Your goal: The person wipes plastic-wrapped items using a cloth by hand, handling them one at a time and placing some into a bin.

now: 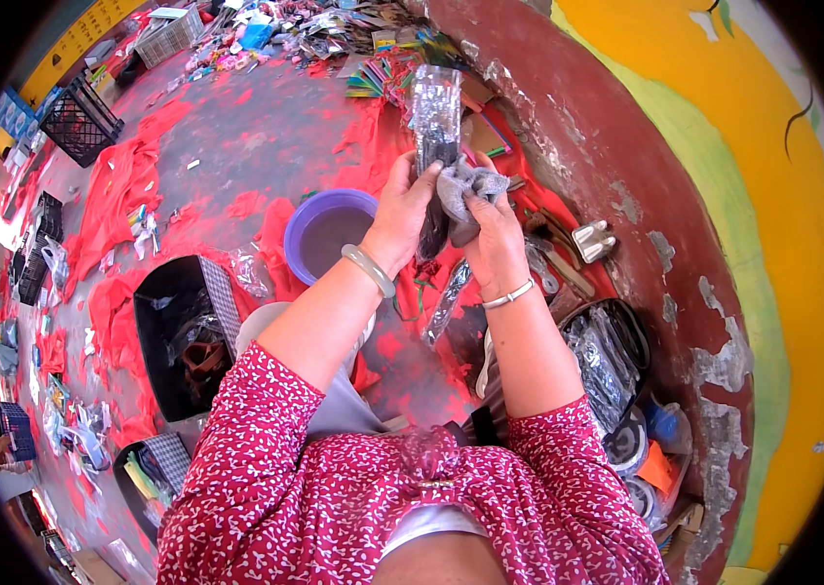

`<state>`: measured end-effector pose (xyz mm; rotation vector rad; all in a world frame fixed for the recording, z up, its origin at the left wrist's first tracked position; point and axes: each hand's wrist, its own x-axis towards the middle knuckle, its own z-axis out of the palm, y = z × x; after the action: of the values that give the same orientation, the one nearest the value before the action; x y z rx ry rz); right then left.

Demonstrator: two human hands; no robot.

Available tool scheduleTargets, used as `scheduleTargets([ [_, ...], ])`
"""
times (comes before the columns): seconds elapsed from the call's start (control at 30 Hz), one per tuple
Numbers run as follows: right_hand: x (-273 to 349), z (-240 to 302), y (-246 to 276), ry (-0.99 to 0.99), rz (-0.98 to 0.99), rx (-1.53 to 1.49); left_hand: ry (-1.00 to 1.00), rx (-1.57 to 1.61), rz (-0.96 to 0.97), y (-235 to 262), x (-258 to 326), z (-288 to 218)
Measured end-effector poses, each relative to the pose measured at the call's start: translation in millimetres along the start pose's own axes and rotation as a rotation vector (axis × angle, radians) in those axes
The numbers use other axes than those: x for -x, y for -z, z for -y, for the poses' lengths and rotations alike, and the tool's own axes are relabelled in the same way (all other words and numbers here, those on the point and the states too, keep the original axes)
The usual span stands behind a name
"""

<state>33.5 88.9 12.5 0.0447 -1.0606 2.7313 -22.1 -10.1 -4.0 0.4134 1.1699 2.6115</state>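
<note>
My left hand grips a long clear plastic packet with dark contents, held upright in front of me. My right hand presses a grey cloth against the packet's lower part. A pale green bangle sits on my left wrist and a thin silver bracelet on my right. Both forearms rise from red patterned sleeves. Just below the hands hangs another shiny narrow packet.
A purple basin with murky water stands on the red-stained floor left of my hands. A black bin lies further left, a dark basket of shiny packets at the right by the peeling red wall. Crates and clutter fill the back.
</note>
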Motion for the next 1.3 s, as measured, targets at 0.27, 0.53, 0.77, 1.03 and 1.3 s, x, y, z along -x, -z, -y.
scheduleTargets([
  [0.27,1,-8,14,-0.235,0.004,0.225,0.064,0.153,0.146,1,5,11],
  [0.53,-4,8,13,-0.218,-0.042,0.481,0.007,-0.22,0.152,4,-7,-7],
  [0.77,0,-7,4,-0.269,0.038,0.674,0.202,0.032,-0.076,7,-6,-29],
  [1.03,6,2,-1,-0.551,0.199,0.472,-0.096,0.099,-0.19,24,-14,-42],
  [1.3,5,4,9,-0.665,0.291,0.333,-0.141,0.236,-0.196,17,-10,-46],
])
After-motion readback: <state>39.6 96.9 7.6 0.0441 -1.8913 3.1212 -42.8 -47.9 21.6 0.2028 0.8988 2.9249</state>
